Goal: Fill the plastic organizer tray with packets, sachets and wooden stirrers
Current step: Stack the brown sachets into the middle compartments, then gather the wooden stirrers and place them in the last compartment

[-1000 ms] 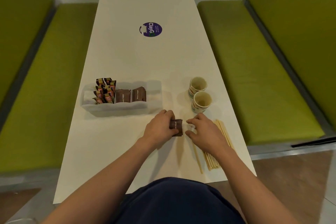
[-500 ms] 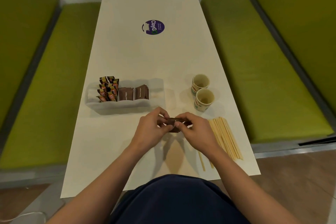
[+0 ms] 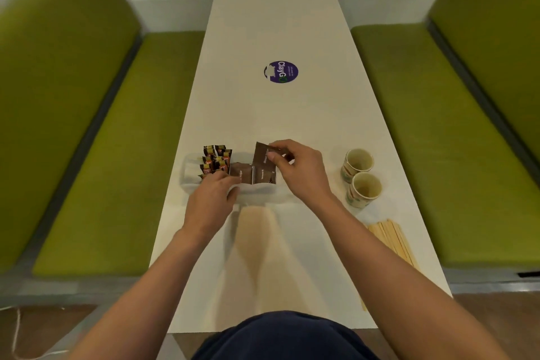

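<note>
Lifted, the flat brown packet (image 3: 262, 159) hangs over the tray (image 3: 189, 177).

Head-worn wide view, forward and down over the table (image 3: 263, 114).

Your organizer tray (image 3: 257, 194) reads as milky, translucent plastic with smooth walls. The brown sachet (image 3: 263, 158) above it looks matt and papery, while the small packets (image 3: 216, 159) catch the light like glossy foil. There are your stirrers (image 3: 391, 238): pale, bare wood. Two paper cups (image 3: 363, 188) have a dull finish. Your table (image 3: 277, 120) is smooth and white with a soft sheen, and the benches (image 3: 117, 140) show woven green cloth.
</note>
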Available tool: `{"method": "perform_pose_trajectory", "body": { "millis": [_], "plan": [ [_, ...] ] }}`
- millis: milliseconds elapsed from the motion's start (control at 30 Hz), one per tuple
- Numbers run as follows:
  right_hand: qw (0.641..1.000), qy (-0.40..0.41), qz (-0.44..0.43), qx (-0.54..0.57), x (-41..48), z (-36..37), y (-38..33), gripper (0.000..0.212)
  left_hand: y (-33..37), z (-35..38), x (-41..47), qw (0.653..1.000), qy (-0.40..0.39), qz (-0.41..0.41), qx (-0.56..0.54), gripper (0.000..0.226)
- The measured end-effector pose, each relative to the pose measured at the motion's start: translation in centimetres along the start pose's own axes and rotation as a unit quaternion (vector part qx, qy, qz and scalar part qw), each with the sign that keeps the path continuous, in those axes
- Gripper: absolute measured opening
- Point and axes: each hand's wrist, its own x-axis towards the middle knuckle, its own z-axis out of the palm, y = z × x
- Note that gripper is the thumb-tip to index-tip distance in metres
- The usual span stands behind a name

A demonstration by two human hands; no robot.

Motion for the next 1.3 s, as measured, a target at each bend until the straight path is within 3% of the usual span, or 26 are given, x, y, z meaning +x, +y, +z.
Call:
{"method": "perform_pose_trajectory", "body": {
  "millis": [300,767,1000,1167,1300],
  "plan": [
    [0.978,-0.127,0.018,-0.162,2.8,6.0,0.1,0.015,-0.7,0.2,0.6,0.998,0.044,0.04,-0.005,0.014],
    [0.95,-0.111,-0.001,-0.293,2.3,7.2,-0.4,0.025,-1.2,0.6,0.9,0.998,0.041,0.042,-0.001,0.013],
    [0.969,-0.087,0.007,-0.231,1.1,5.9,-0.2,0.043,-1.1,0.9,0.4,0.998,0.045,0.052,-0.012,0.02],
    [0.989,-0.031,0.014,-0.143,-1.0,3.2,-0.2,0.032,-0.3,1.7,-0.8,0.994,0.074,0.071,-0.035,0.03],
    [0.994,-0.003,0.008,-0.111,-4.2,0.4,0.5,0.021,1.2,2.4,-2.3,0.995,0.064,0.055,-0.054,0.026]
  ]
}}
